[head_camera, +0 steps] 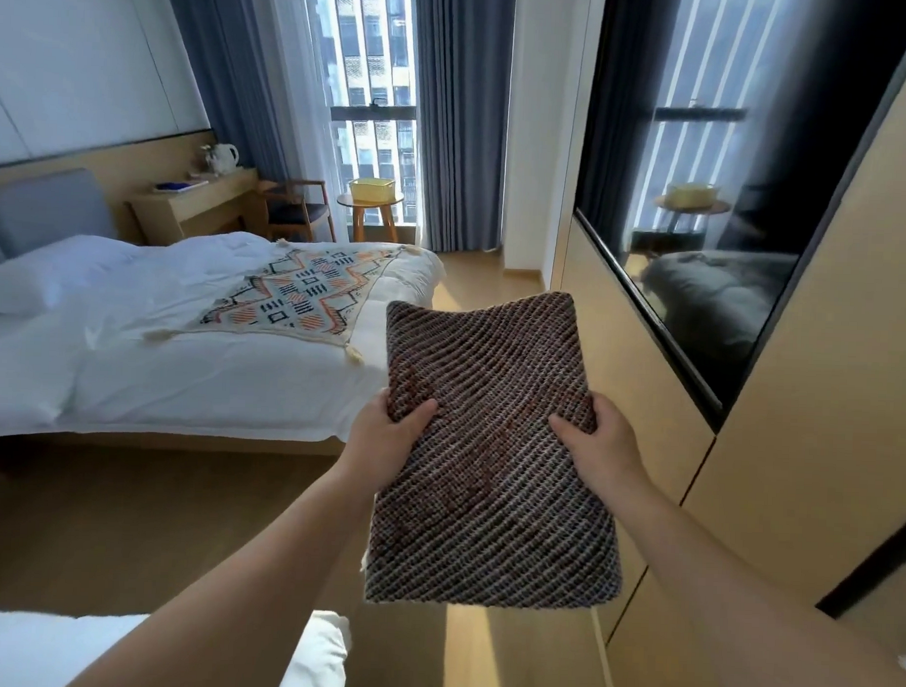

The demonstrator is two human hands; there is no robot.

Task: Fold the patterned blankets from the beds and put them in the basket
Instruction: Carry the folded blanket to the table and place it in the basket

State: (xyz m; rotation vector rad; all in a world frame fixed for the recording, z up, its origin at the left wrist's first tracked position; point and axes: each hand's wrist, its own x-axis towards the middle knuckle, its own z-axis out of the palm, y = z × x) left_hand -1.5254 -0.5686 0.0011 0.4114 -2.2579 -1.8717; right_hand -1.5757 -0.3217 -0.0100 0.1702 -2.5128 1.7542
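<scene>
A folded brown and grey woven blanket (488, 447) is held flat in front of me, above the floor between the beds and the wall unit. My left hand (386, 433) grips its left edge, thumb on top. My right hand (599, 441) grips its right edge the same way. A second blanket (298, 296), cream with orange and black diamond patterns and tassels, lies spread on the far bed (132, 363). A yellow basket (372, 190) stands on a small round table (369, 202) by the window.
A wooden chair (296, 209) and desk (199, 203) with a kettle stand left of the round table. The wall unit with a dark screen (712, 208) runs along the right. A white bed corner (322, 652) is near my left arm. Wooden floor lies between.
</scene>
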